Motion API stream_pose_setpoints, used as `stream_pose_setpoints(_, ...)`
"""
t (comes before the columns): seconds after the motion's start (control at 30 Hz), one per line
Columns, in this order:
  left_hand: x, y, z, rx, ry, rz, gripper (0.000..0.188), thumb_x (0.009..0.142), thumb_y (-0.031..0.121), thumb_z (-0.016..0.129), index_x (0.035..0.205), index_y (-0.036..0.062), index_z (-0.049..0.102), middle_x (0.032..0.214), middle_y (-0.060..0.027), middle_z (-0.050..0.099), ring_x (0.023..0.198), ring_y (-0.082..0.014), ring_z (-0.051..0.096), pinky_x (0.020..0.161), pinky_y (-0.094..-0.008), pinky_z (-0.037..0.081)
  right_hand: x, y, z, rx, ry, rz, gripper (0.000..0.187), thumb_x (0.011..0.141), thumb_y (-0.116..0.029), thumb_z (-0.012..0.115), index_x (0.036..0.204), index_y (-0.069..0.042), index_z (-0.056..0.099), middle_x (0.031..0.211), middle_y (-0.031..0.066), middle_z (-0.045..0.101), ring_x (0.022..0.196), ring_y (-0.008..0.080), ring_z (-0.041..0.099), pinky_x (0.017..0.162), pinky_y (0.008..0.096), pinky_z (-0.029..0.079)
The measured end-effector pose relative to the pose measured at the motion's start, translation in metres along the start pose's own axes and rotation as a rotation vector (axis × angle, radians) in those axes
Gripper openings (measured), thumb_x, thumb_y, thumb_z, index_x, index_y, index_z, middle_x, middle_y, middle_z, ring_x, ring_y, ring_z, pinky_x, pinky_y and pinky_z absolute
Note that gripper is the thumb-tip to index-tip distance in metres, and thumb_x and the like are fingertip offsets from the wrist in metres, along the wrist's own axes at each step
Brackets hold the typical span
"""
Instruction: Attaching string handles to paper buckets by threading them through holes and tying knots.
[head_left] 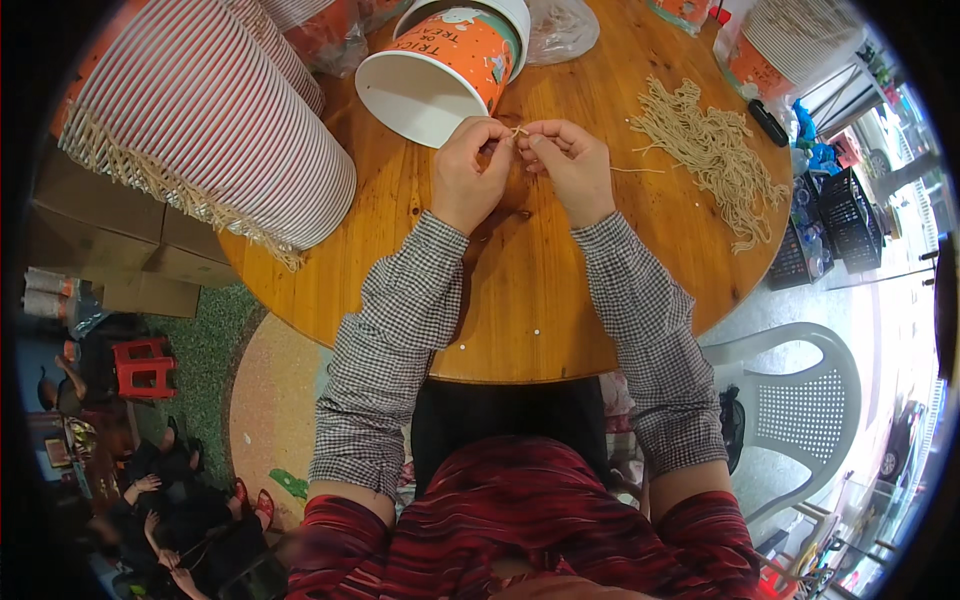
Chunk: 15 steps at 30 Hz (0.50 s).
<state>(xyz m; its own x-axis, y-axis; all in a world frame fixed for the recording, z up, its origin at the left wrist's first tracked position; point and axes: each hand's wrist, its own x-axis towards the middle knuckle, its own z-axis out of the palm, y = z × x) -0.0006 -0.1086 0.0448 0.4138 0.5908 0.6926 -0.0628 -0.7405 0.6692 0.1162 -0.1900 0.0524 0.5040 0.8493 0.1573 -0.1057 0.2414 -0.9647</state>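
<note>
My left hand [469,172] and my right hand [572,170] meet over the far middle of the table. Thumb and fingers of each are pinched on a thin beige cord [519,131], whose middle shows between the fingertips. A loose tail of cord trails out to the right of my right hand. Just beyond my left hand, an orange printed paper bucket [455,45] lies tilted on its side, its white open mouth toward me. Whether the cord passes through the bucket cannot be made out. To the right lies a loose heap of beige cords [705,150].
A tall stack of nested paper buckets [215,125] with cord handles leans across the table's left side. More bagged buckets [790,50] stand far right, near a black oblong object [767,122]. A white plastic chair [800,410] is at right; seated people and a red stool [144,367] are at left.
</note>
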Motion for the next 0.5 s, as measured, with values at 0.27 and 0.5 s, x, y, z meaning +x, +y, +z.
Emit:
stream_pose_setpoints(0.27,0.000,0.000,0.000,-0.007,-0.004,0.004,0.007,0.080,0.002,0.062,0.084,-0.0032,0.058,0.084,-0.0112,0.061,0.070,-0.0212,0.061,0.062,-0.0282,0.050,0.002,0.008,0.002,-0.046,-0.004,-0.084,0.013,0.084,-0.007,0.062,0.093,0.003,0.063,0.084,0.0022,0.064,0.075,0.0063,0.058,0.065,0.0190,0.047)
stream_pose_setpoints(0.5,0.002,0.002,0.000,0.000,0.003,0.070,0.008,0.080,0.000,0.061,0.088,-0.0021,0.060,0.085,-0.0118,0.061,0.074,-0.0227,0.061,0.065,-0.0283,0.050,0.004,0.010,0.001,-0.140,0.103,-0.167,0.009,0.085,-0.007,0.062,0.087,0.002,0.062,0.077,0.0010,0.062,0.068,0.0054,0.056,0.063,0.0198,0.046)
